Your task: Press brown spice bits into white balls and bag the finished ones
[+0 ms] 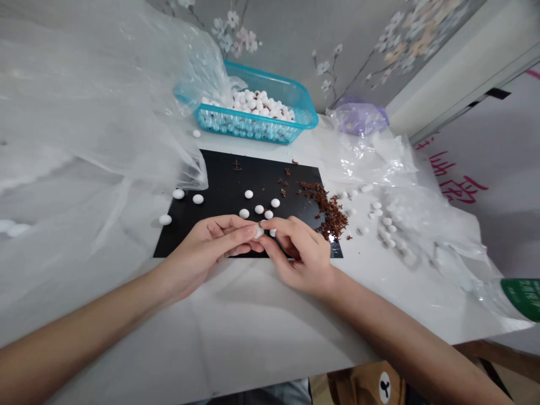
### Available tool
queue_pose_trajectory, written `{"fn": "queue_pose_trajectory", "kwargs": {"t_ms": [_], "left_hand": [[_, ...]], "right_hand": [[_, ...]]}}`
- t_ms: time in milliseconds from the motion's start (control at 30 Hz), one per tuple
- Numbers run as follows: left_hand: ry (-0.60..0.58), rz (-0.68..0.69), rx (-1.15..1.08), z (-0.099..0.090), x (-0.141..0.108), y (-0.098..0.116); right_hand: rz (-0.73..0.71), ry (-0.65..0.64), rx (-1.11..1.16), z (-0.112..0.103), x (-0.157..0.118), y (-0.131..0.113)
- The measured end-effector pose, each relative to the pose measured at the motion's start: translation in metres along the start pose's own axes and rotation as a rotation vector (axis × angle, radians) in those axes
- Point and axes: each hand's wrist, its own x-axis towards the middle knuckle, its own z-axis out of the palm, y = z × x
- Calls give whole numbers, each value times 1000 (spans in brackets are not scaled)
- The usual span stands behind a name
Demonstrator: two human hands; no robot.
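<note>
A small white egg-shaped piece is pinched between the thumb and fingers of my left hand. My right hand meets it from the right, thumb and index finger closed at the egg. A tiny brown bit shows at that index fingertip, mostly hidden. Both hands are over the near edge of a black mat. Several loose white eggs lie on the mat just beyond my fingers. Right of them is a heap of small reddish-brown spiky pieces.
A blue plastic basket with many white eggs and some brown pieces stands behind the mat. Clear plastic bags cover the left side. More plastic and scattered eggs lie right, with a purple bag behind.
</note>
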Motion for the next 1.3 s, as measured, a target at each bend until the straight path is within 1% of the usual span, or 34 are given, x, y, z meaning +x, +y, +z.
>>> {"fn": "queue_pose_trajectory", "kwargs": {"t_ms": [200,333,500,600,700,733,767,800,833,900,1000,1067,1133,1200,1300], "left_hand": [[33,4,5,0,-1,-1],[51,2,35,1,-1,0],[28,4,51,-1,-1,-1],[22,-1,67,-3,1,-1],[5,14,170,-7,2,3],[12,43,239,-9,3,5],[31,85,327,-11,3,9],[55,139,431,-13,3,12],[83,200,544,-16,3,16],[132,322,770,-21,4,23],[220,475,1012,-27,4,27],[288,527,1120,-31,5,25],[327,536,1222,-34,6,22],[340,534,1305,-36,6,18],[326,539,1383,-38,8,15]], "right_hand": [[-2,8,-35,1,0,-1],[-30,-4,-53,0,0,-2],[-71,8,-63,-2,2,-2],[-90,-45,-82,-6,6,1],[-112,-100,-66,-20,13,12],[-88,-93,-62,-28,16,18],[-41,-67,-66,-37,19,24],[21,-76,-100,-47,22,31],[65,-128,-127,-57,25,39],[166,-297,-182,-77,30,54],[310,-510,-220,-96,31,69],[390,-622,-187,-100,29,74],[457,-674,-134,-98,27,76],[509,-675,-85,-95,26,77],[584,-662,-48,-92,23,79]]}}
